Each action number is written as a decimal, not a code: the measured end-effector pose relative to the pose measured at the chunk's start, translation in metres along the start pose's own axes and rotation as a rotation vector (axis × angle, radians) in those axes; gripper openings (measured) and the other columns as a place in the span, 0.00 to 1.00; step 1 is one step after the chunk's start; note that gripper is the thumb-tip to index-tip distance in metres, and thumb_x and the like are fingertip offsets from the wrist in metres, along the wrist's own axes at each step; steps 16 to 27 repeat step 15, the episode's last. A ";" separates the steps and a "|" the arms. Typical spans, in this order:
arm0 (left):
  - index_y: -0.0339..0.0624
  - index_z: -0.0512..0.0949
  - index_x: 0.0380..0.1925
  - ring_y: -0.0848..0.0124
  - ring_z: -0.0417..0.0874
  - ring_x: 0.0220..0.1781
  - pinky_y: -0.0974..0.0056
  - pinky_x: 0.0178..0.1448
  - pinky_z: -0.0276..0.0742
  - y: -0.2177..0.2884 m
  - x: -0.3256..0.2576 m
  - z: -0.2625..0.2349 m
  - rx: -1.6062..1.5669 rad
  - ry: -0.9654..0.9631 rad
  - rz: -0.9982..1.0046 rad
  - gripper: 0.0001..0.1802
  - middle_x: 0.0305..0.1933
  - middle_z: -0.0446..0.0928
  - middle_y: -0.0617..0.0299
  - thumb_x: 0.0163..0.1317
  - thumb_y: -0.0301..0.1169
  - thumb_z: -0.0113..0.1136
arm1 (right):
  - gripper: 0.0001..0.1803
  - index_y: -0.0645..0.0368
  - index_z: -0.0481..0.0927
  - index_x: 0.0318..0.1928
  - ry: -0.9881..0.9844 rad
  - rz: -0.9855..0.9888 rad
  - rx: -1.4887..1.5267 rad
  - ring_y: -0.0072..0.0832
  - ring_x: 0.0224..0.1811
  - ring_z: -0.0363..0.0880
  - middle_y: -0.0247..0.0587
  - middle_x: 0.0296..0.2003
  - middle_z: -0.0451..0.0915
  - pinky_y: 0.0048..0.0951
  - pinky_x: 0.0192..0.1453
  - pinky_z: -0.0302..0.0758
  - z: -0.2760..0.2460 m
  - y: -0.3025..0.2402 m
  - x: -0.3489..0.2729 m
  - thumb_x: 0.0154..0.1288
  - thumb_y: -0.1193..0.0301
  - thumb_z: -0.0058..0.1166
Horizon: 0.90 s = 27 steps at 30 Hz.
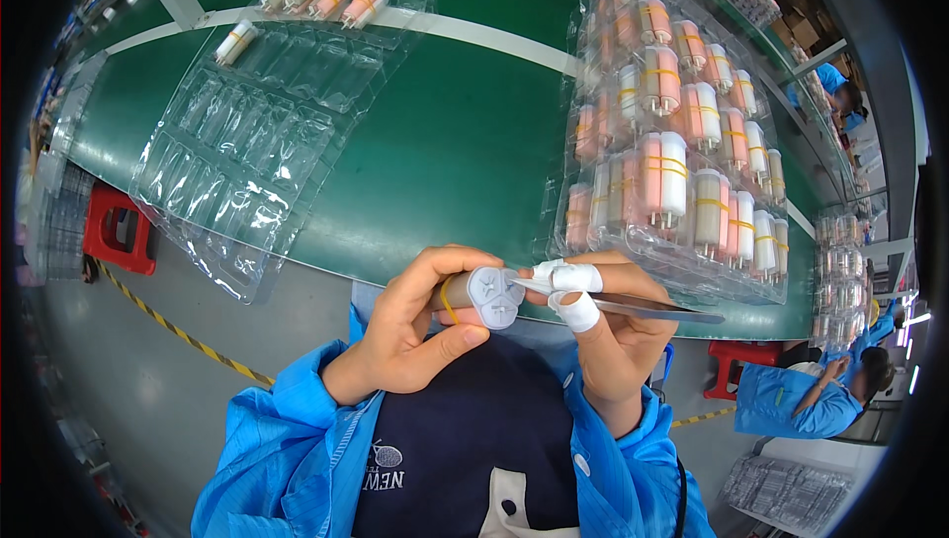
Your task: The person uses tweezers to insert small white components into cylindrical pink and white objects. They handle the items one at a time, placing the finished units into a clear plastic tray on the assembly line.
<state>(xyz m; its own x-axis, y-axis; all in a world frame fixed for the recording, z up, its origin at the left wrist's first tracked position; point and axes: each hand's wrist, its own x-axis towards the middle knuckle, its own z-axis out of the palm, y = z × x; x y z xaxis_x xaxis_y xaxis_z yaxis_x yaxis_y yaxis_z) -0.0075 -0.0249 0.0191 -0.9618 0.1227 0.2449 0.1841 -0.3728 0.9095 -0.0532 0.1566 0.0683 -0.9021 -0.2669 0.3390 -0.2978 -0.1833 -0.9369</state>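
Observation:
In front of my chest, my left hand (420,316) is closed around a bundle of capped tubes (495,298). A yellow rubber band circles the bundle, and its grey-white lobed end faces right. White wraps cover the thumb and some fingers of my right hand (613,326), which pinches a pair of metal tweezers (657,309). Their pointed tip touches or nearly touches the upper right part of the bundle's end; I cannot tell which. The broad back end sticks out to the right past my hand.
On the green table (445,133), a clear plastic tray (257,113) at left carries several bundles at its far end. Stacked clear trays (682,251) full of pink, white and grey bundles stand at right. Red stools (121,229) flank the table. A co-worker (806,395) in blue is at far right.

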 end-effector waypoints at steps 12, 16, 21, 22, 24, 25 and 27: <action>0.27 0.65 0.55 0.61 0.76 0.57 0.59 0.61 0.71 -0.001 0.001 -0.002 0.140 -0.023 0.102 0.26 0.54 0.72 0.43 0.62 0.29 0.62 | 0.08 0.67 0.82 0.41 -0.029 -0.010 -0.036 0.29 0.35 0.83 0.51 0.38 0.83 0.25 0.38 0.80 -0.001 -0.001 0.001 0.59 0.82 0.60; 0.27 0.65 0.56 0.61 0.76 0.58 0.59 0.61 0.71 0.000 0.002 -0.003 0.168 -0.036 0.122 0.27 0.54 0.72 0.42 0.62 0.29 0.62 | 0.08 0.67 0.82 0.41 -0.050 -0.025 -0.078 0.29 0.36 0.83 0.51 0.37 0.83 0.25 0.38 0.80 -0.002 -0.002 0.002 0.59 0.82 0.60; 0.27 0.65 0.56 0.61 0.76 0.58 0.59 0.61 0.71 0.000 0.002 -0.003 0.168 -0.036 0.122 0.27 0.54 0.72 0.42 0.62 0.29 0.62 | 0.08 0.67 0.82 0.41 -0.050 -0.025 -0.078 0.29 0.36 0.83 0.51 0.37 0.83 0.25 0.38 0.80 -0.002 -0.002 0.002 0.59 0.82 0.60; 0.27 0.65 0.56 0.61 0.76 0.58 0.59 0.61 0.71 0.000 0.002 -0.003 0.168 -0.036 0.122 0.27 0.54 0.72 0.42 0.62 0.29 0.62 | 0.08 0.67 0.82 0.41 -0.050 -0.025 -0.078 0.29 0.36 0.83 0.51 0.37 0.83 0.25 0.38 0.80 -0.002 -0.002 0.002 0.59 0.82 0.60; 0.27 0.65 0.56 0.61 0.76 0.58 0.59 0.61 0.71 0.000 0.002 -0.003 0.168 -0.036 0.122 0.27 0.54 0.72 0.42 0.62 0.29 0.62 | 0.08 0.67 0.82 0.41 -0.050 -0.025 -0.078 0.29 0.36 0.83 0.51 0.37 0.83 0.25 0.38 0.80 -0.002 -0.002 0.002 0.59 0.82 0.60; 0.27 0.65 0.56 0.61 0.76 0.58 0.59 0.61 0.71 0.000 0.002 -0.003 0.168 -0.036 0.122 0.27 0.54 0.72 0.42 0.62 0.29 0.62 | 0.08 0.67 0.82 0.41 -0.050 -0.025 -0.078 0.29 0.36 0.83 0.51 0.37 0.83 0.25 0.38 0.80 -0.002 -0.002 0.002 0.59 0.82 0.60; 0.27 0.65 0.56 0.61 0.76 0.58 0.59 0.61 0.71 0.000 0.002 -0.003 0.168 -0.036 0.122 0.27 0.54 0.72 0.42 0.62 0.29 0.62 | 0.08 0.67 0.82 0.41 -0.050 -0.025 -0.078 0.29 0.36 0.83 0.51 0.37 0.83 0.25 0.38 0.80 -0.002 -0.002 0.002 0.59 0.82 0.60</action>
